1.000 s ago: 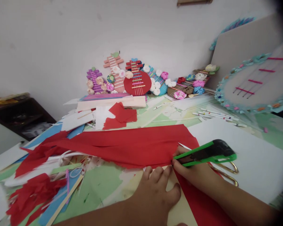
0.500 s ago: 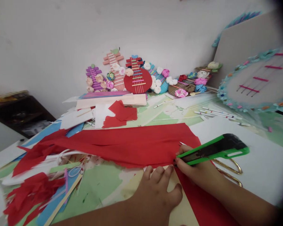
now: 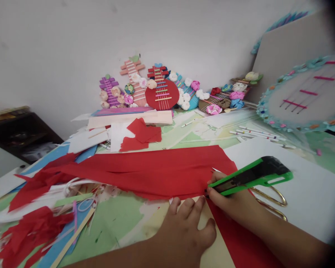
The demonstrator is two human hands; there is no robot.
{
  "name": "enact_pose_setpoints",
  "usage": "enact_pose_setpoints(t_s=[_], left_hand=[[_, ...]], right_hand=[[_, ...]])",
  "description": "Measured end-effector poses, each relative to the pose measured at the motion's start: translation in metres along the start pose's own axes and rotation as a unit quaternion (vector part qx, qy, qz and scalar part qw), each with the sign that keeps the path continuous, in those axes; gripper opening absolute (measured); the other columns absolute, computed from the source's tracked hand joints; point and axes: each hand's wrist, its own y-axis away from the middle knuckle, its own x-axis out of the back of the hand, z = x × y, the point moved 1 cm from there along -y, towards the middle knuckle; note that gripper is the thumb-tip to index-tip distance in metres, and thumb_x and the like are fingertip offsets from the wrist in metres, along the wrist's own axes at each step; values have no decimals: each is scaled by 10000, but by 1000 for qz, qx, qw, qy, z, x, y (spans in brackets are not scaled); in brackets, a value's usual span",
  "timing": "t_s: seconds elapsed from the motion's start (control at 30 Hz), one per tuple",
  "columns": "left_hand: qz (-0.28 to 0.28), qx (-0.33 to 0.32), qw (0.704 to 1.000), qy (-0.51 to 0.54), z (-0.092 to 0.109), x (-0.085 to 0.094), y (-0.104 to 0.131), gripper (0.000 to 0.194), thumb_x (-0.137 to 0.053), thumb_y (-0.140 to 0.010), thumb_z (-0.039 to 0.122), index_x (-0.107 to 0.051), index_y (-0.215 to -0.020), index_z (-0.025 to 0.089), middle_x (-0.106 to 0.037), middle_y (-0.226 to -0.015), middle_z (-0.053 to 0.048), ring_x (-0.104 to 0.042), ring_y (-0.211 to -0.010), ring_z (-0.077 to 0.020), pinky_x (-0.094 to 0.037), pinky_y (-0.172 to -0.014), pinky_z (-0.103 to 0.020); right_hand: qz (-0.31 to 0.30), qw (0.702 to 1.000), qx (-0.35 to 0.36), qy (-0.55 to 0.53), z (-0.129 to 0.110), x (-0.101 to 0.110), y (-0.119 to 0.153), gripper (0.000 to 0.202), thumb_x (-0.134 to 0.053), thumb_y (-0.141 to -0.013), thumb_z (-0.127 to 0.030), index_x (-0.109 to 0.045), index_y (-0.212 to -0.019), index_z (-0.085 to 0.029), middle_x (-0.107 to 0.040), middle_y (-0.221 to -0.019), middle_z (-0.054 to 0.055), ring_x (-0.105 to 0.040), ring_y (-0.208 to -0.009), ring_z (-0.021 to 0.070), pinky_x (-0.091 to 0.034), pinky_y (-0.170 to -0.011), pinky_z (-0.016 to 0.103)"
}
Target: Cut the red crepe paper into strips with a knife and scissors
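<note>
My right hand (image 3: 229, 197) is closed around a green and black utility knife (image 3: 254, 176), its tip end low at the edge of a large red crepe paper sheet (image 3: 156, 169). Flat on a cream-coloured card (image 3: 219, 247) lies my left hand (image 3: 188, 223), fingers spread, fingertips at the near edge of the red sheet. More red paper (image 3: 240, 238) runs along the card's right side, under my right forearm. Gold-handled scissors (image 3: 273, 197) lie just right of my right hand, with a blade tip poking out beyond the fingers. The knife's blade tip is hidden.
Red scraps (image 3: 35, 230) and paper strips (image 3: 75, 227) clutter the left. White paper (image 3: 296, 175) lies at right, with several felt-tip pens (image 3: 259, 134) behind it. Decorated paper lutes (image 3: 162, 93) lean against the wall. A round fringed panel (image 3: 304, 96) stands at right.
The view has shifted slightly, so things at left sit a little further left. Both hands and the knife hold nearly the same place.
</note>
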Motion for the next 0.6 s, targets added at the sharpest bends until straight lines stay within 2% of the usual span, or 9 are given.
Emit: enact_pose_setpoints(t_s=[0.23,0.43,0.6], left_hand=[[17,-4,1000,-8,-2,6,-2,409,-531,-736,437,-508,-1117,290,-543,-1201,-118,-510,-936,-280,-333,-795,-432],[-9,-21,1000,-8,-4,5,-2,441,-517,-741,464,-504,-1145,287,-540,-1206,-116,-513,-926,-287,-329,-798,-430],[39,-8,999,-15,-2,4,-2,379,-522,-742,444,-529,-1088,288,-561,-1175,-105,-509,-912,-274,-333,-787,-420]], right_hand=[[-3,1000,-10,15,0,1,1,103,-417,-729,-252,-374,-639,-227,-465,-581,-45,-493,-559,140,-409,-554,285],[-5,1000,-12,12,-1,0,1,88,-421,-716,-262,-383,-643,-228,-475,-578,-42,-499,-561,144,-413,-558,288],[-28,998,-35,33,-6,0,1,98,-415,-702,-278,-362,-630,-237,-457,-552,-40,-490,-534,156,-391,-528,293]])
